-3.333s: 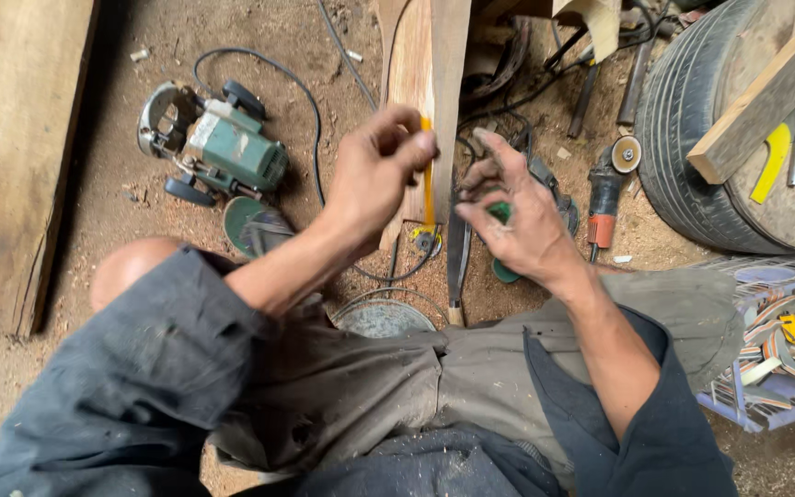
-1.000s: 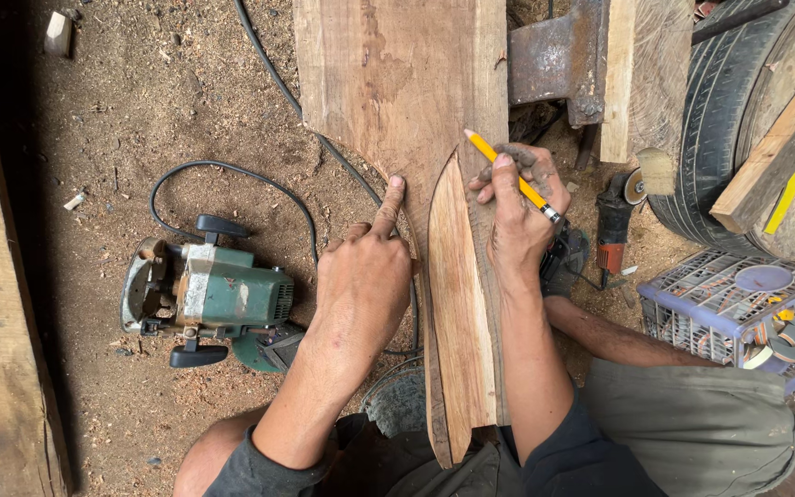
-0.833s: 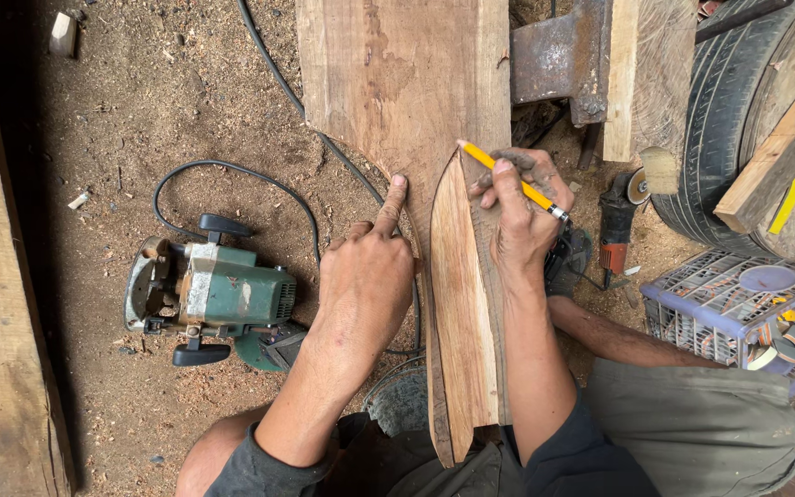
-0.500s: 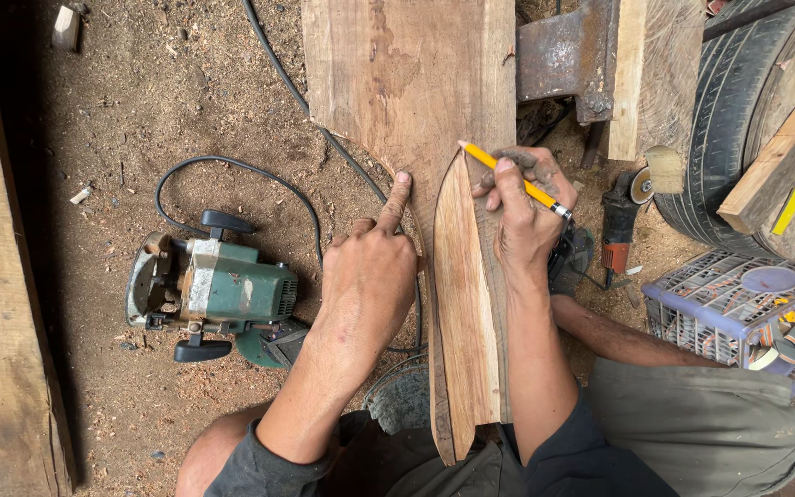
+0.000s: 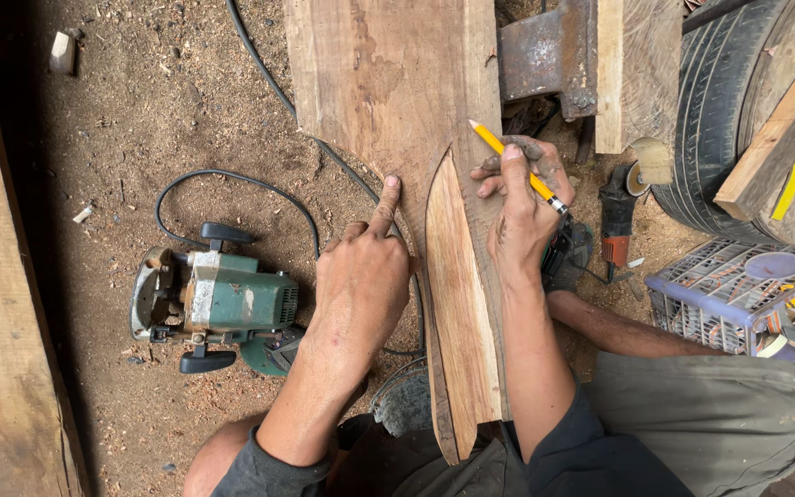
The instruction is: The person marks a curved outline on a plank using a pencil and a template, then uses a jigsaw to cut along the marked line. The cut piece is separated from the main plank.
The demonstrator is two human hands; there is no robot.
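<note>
A narrow curved wooden piece (image 5: 460, 304) lies on a wide plank (image 5: 388, 83) that runs away from me. My left hand (image 5: 365, 276) rests at the curved piece's left edge, index finger stretched forward on the plank. My right hand (image 5: 522, 207) sits on the right side of the curved piece and holds a yellow pencil (image 5: 508, 156) between its fingers, tip pointing up and left, near the piece's pointed top.
A green electric router (image 5: 218, 299) with a black cable lies on the sawdust floor to the left. A tyre (image 5: 729, 101) and wood offcuts stand at the right. A purple plastic crate (image 5: 738, 294) with small parts sits by my right knee. A rusty metal block (image 5: 545, 51) lies behind the plank.
Earlier my hands were held over my lap with the pencil. In the last second both hands have stayed on the curved piece; only the view has shifted slightly.
</note>
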